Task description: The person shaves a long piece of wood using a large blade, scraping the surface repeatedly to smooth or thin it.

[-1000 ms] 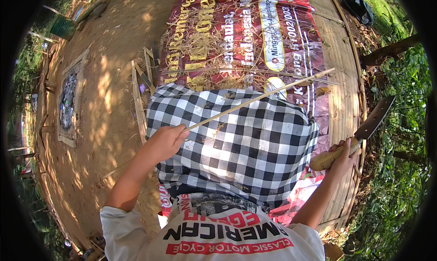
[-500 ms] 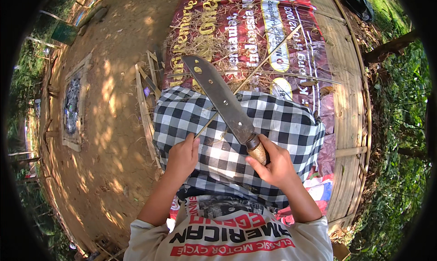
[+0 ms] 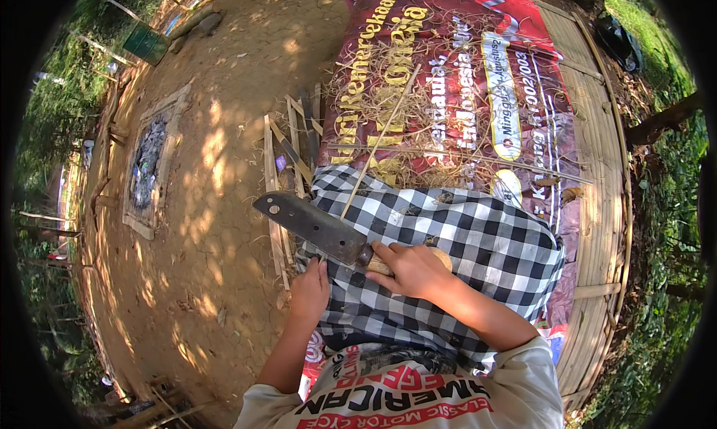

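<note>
My right hand point(image 3: 411, 270) is wrapped round the wooden handle of a large machete point(image 3: 317, 229). Its dark, broad blade has several holes and points to the left. My left hand point(image 3: 310, 291) is closed on the near end of a thin bamboo stick point(image 3: 367, 169). The blade lies across the stick just ahead of my left fingers and hides part of it. From there the stick runs forward over a black-and-white checkered cloth point(image 3: 455, 231) on my lap. Its far end is above a red printed banner point(image 3: 358, 51) strewn with curly shavings point(image 3: 414, 93).
The banner covers a bamboo platform point(image 3: 597, 227), whose slats show on the right. Another thin stick point(image 3: 556, 172) lies across the banner. Split bamboo strips point(image 3: 272, 197) stand at its left edge. On the dirt floor is a framed ash pit point(image 3: 149, 160). Greenery borders both sides.
The machete has swung left and down, from pointing up to lying nearly sideways across the stick. The stick has turned more upright. My view has shifted left.
</note>
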Action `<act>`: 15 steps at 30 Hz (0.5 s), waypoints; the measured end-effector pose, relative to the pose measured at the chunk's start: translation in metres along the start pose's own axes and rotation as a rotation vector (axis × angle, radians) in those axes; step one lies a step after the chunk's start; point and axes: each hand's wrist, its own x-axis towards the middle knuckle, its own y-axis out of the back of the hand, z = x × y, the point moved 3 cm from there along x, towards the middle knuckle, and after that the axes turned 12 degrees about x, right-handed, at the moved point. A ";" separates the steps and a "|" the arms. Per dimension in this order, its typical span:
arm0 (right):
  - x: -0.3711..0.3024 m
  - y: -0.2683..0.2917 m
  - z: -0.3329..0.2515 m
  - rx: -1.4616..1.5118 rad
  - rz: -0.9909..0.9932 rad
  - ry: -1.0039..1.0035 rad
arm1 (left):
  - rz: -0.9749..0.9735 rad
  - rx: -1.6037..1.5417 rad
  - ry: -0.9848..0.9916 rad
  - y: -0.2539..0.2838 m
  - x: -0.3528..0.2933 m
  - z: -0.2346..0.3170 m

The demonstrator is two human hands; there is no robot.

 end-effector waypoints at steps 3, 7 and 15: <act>0.002 -0.005 0.010 -0.094 -0.035 0.005 | 0.028 0.006 -0.037 -0.007 0.004 -0.002; 0.005 0.006 0.016 -0.159 -0.035 0.067 | 0.021 -0.035 -0.034 -0.017 0.006 -0.007; 0.007 0.034 0.029 -0.388 -0.057 0.142 | 0.119 -0.032 -0.134 -0.012 0.010 -0.005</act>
